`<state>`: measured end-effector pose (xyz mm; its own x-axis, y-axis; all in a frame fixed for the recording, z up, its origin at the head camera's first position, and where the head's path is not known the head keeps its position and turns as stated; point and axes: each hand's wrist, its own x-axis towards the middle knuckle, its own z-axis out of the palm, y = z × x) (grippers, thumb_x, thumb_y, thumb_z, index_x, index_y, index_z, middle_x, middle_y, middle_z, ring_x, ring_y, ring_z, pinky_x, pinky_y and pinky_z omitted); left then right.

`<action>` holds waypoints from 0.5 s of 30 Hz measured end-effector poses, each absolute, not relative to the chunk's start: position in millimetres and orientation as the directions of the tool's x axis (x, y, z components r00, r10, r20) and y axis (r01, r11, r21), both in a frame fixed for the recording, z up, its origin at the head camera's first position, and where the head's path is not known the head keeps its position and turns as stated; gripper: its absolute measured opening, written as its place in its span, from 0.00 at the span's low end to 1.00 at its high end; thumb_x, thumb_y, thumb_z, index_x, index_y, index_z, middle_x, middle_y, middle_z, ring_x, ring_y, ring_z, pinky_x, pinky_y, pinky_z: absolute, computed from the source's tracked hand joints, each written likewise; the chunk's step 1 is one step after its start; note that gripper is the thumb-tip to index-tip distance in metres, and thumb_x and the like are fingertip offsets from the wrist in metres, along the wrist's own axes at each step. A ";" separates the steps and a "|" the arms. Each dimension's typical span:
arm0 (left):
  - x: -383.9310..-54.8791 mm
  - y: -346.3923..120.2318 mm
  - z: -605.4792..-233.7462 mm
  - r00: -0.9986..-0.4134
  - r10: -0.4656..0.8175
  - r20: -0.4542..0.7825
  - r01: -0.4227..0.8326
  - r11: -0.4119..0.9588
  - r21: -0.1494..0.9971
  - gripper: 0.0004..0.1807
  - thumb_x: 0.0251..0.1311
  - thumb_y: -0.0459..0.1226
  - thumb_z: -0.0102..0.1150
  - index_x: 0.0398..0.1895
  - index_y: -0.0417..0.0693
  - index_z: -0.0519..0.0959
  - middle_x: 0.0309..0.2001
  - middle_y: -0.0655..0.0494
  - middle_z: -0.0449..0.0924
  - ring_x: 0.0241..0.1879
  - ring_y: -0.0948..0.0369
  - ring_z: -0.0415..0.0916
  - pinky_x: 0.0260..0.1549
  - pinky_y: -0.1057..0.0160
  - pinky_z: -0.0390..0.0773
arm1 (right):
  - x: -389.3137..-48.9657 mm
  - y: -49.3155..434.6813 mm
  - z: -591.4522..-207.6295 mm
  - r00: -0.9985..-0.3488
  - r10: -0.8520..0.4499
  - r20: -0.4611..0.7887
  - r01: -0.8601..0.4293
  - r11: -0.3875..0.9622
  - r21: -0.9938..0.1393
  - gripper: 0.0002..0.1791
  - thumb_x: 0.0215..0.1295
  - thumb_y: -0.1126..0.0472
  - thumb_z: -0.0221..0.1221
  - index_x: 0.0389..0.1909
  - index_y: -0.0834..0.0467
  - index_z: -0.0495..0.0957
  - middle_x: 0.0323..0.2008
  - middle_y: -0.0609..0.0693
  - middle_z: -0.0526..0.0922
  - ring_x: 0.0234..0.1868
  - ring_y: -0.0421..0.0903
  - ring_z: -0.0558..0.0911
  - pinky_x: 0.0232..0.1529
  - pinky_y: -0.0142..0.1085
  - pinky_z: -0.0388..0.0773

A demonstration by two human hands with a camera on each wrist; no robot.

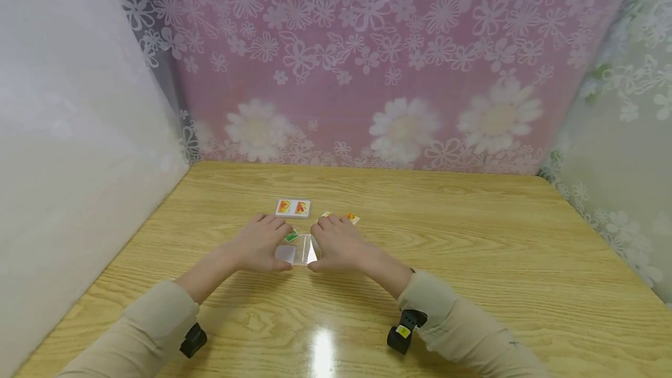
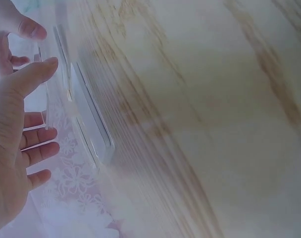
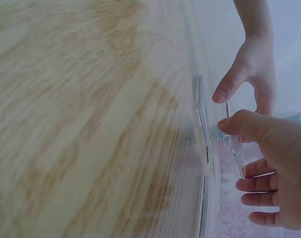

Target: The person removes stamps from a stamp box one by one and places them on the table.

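My left hand [image 1: 259,244] and my right hand [image 1: 338,244] face each other over the middle of the table. Between them is a clear plastic lid [image 1: 300,244], pinched at its opposite ends by thumbs and fingers. In the right wrist view the lid [image 3: 234,144] is held off the table, above a shallow plastic case [image 3: 202,114] lying flat. A green card [image 1: 291,237] peeks out beside the fingers of my left hand. The orange-and-white cards [image 1: 354,219] just beyond my right hand are partly hidden by it.
A clear case holding picture cards [image 1: 293,208] lies farther back, behind my left hand. The wooden table [image 1: 472,238] meets a pink flowered curtain [image 1: 325,74] at the back, with pale sheets on both sides.
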<state>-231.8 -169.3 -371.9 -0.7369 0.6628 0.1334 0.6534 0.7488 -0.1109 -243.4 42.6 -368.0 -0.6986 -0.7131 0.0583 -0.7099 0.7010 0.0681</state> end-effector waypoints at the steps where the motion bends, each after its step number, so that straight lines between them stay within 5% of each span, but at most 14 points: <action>1: -232.0 -170.6 -371.9 -0.743 0.657 0.124 0.649 0.754 -0.107 0.36 0.45 0.59 0.63 0.50 0.43 0.73 0.47 0.52 0.73 0.53 0.50 0.68 0.53 0.44 0.64 | -243.4 40.9 -367.8 -0.701 -0.711 0.054 -0.708 0.703 0.069 0.30 0.49 0.36 0.61 0.42 0.56 0.74 0.41 0.47 0.73 0.45 0.46 0.70 0.46 0.40 0.66; 15: -230.1 -185.9 -370.1 -0.757 0.645 0.107 0.638 0.764 -0.096 0.34 0.44 0.57 0.65 0.48 0.43 0.74 0.45 0.52 0.74 0.50 0.50 0.69 0.51 0.45 0.65 | -244.8 23.5 -370.6 -0.714 -0.699 0.021 -0.698 0.714 0.048 0.35 0.51 0.35 0.60 0.51 0.58 0.73 0.46 0.49 0.73 0.50 0.47 0.70 0.51 0.43 0.66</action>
<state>-230.1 -185.9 -370.1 -0.7566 0.6451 0.1067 0.6379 0.7641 -0.0962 -244.8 23.5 -370.6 -0.7145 -0.6994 0.0207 -0.6980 0.7145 0.0479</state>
